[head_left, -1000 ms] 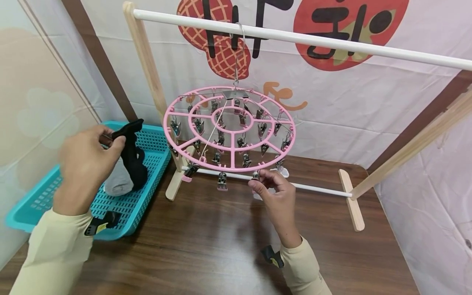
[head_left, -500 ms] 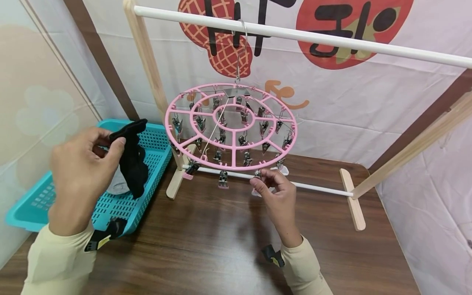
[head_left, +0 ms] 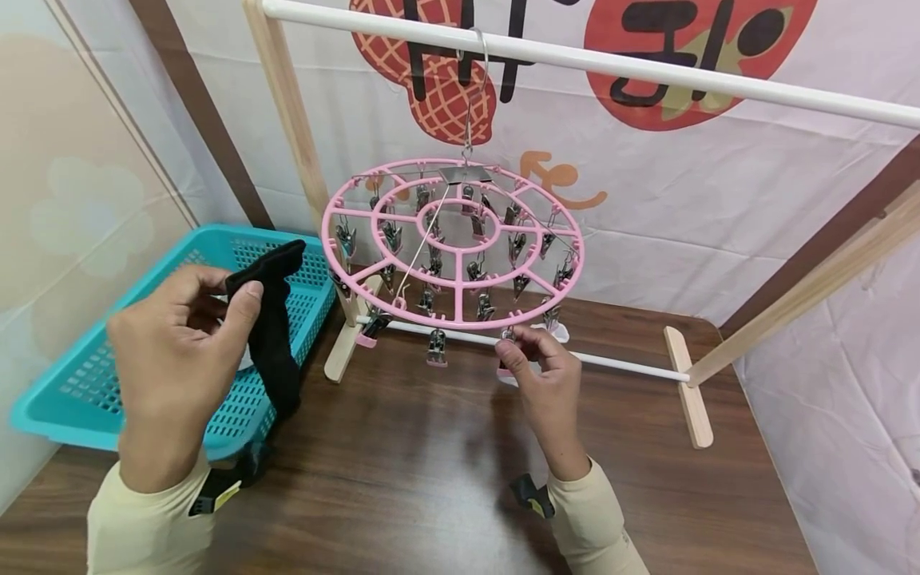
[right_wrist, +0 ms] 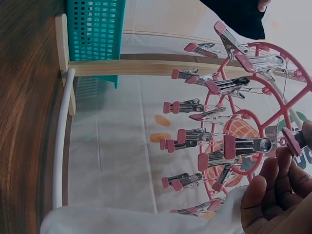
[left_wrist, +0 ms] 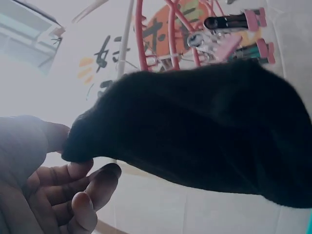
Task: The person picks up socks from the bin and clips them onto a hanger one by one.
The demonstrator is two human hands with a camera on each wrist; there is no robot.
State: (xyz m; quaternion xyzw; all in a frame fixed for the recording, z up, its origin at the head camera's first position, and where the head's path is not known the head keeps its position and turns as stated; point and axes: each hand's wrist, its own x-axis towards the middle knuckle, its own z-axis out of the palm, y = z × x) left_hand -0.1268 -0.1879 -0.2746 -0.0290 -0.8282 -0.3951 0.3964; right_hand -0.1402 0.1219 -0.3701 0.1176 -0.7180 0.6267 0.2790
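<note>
In the head view my left hand [head_left: 172,351] pinches a black sock [head_left: 276,343] by its top end, and the sock hangs down in front of the basket. The left wrist view shows the same sock [left_wrist: 195,131] stretching away from thumb and fingertips. My right hand [head_left: 546,383] pinches a metal clip with pink tips [right_wrist: 292,142] at the front right rim of a round pink clip hanger [head_left: 458,303]. Several other clips [head_left: 436,347] dangle from the rings. A white cloth piece [right_wrist: 131,222] hangs beyond the right hand, partly hidden by it in the head view.
The hanger's hook hangs on the white top rod [head_left: 611,68] of a wooden-legged rack. Its wooden foot [head_left: 688,387] stands on the brown table [head_left: 402,479] at right. A teal basket [head_left: 65,435] sits at left, with a pale sock mostly hidden inside.
My left hand has moved right and slightly down, bringing the black sock across the basket's front edge. The right hand stays at the clip, almost still.
</note>
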